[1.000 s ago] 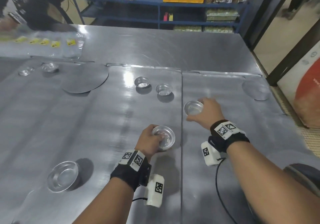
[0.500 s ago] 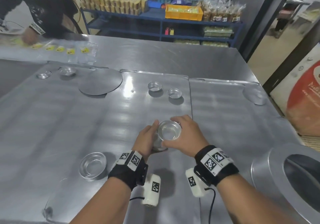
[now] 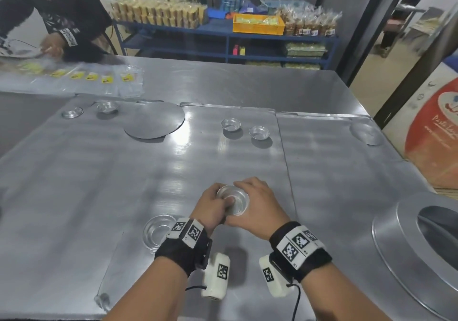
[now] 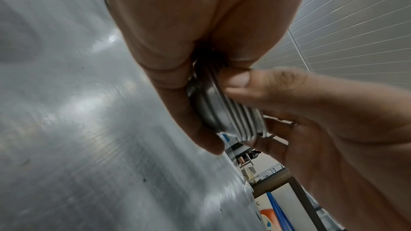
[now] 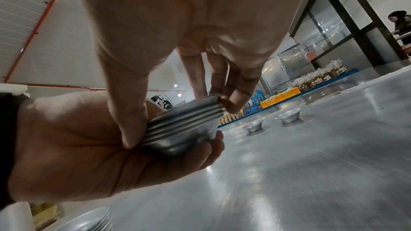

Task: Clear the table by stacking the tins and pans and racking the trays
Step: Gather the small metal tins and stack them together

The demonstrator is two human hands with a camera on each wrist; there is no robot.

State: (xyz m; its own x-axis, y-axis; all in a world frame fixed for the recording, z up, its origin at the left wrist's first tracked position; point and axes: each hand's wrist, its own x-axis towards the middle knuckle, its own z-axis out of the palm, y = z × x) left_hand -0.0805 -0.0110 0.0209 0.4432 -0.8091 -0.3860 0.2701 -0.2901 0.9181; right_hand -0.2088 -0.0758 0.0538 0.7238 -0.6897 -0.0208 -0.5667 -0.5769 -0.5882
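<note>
From the head camera, the left hand (image 3: 213, 206) and right hand (image 3: 257, 204) meet above the steel table (image 3: 99, 184), both curled round a small stack of tins (image 3: 234, 200), the left thumb inside the top one. Two loose tins (image 3: 231, 124) sit farther back, a wider pan (image 3: 158, 229) just beside the left wrist.

The left wrist view shows the stack's ribbed rims pinched between fingers.

The right wrist view shows the left palm cupping the stack from below and the right fingertips (image 5: 233, 104) on its rim.
</note>
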